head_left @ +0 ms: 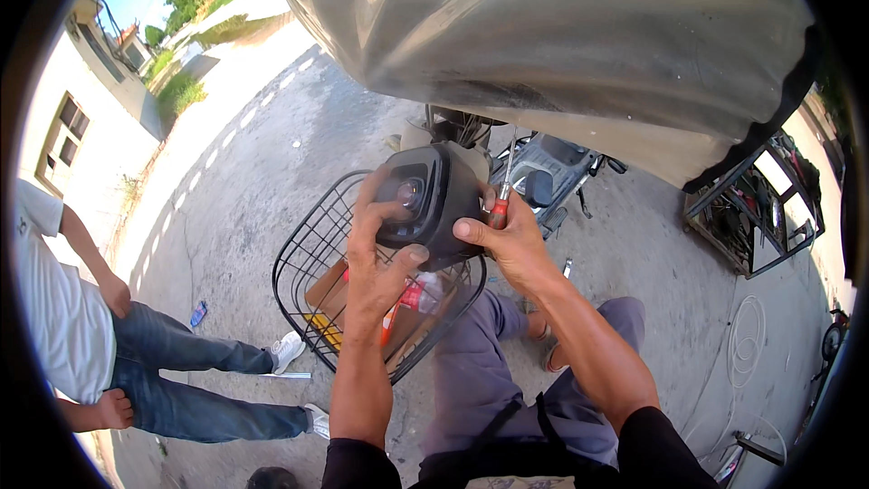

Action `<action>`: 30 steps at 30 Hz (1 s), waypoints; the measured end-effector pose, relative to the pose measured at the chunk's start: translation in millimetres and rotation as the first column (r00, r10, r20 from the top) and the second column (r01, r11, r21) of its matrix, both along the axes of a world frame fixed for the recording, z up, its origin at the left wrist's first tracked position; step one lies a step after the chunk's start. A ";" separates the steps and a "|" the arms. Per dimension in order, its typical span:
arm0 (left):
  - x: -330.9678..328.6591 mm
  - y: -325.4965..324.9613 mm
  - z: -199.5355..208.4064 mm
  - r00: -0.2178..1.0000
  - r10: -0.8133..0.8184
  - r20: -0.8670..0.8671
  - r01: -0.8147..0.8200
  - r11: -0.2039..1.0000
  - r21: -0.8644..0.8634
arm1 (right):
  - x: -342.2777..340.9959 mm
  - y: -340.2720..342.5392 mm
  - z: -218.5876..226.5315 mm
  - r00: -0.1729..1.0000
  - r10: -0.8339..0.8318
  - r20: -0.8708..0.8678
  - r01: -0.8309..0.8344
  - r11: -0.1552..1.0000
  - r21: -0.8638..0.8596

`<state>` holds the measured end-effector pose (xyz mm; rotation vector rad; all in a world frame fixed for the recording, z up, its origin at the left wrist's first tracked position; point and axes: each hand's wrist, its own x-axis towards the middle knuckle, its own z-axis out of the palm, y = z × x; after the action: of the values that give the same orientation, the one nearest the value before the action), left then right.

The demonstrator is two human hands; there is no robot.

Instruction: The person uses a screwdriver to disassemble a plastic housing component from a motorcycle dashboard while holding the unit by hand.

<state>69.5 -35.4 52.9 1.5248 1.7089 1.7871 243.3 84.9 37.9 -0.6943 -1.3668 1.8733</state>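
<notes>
A black headlight unit (444, 204) with a rounded housing and a clear lens sits between my hands, above the basket's far right part. My left hand (369, 249) curls round its left side, fingers across the lens area and slightly blurred. In my right hand (514, 240) is a screwdriver (499, 210) with a red handle, its thin shaft pointing away from me. The right thumb also presses against the housing's side. Beneath lies a black wire basket (277, 270) holding brown cardboard pieces, a red-labelled bottle (418, 294) and a yellow item (324, 330).
A translucent grey plastic cover (561, 45) hangs overhead at the far side. On the left stands a person (77, 308) in jeans. A metal-framed rack (756, 208) with loose parts, a pale hose coil (745, 349) and a parked vehicle (552, 172) are to the right.
</notes>
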 end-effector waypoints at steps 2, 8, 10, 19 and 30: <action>3.2 4.0 3.1 0.999 0.037 -0.018 -0.037 0.999 -0.010 | 2.9 9.6 -5.4 0.998 0.026 0.051 -0.026 1.000 0.011; -5.5 11.9 -1.2 0.994 0.048 -0.098 -0.048 0.999 0.007 | 1.0 11.2 7.3 0.991 0.097 -0.090 -0.091 0.994 0.065; -6.5 10.5 -0.1 0.988 0.053 -0.148 -0.053 0.999 0.010 | 3.7 13.6 5.7 0.993 0.109 -0.042 -0.106 0.992 0.067; -7.5 9.4 17.2 0.944 -0.002 -0.330 -0.007 1.000 -0.028 | 2.0 16.3 -6.9 0.976 0.151 -0.160 -0.141 0.987 0.075; -5.2 -2.3 27.3 0.879 -0.055 -0.474 -0.044 0.980 -0.195 | 2.7 15.0 7.4 0.984 0.147 -0.106 -0.138 0.987 0.082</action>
<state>64.4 -37.7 80.2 1.9885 2.0174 1.2432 246.0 99.9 45.3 -0.4579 -1.4382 1.9308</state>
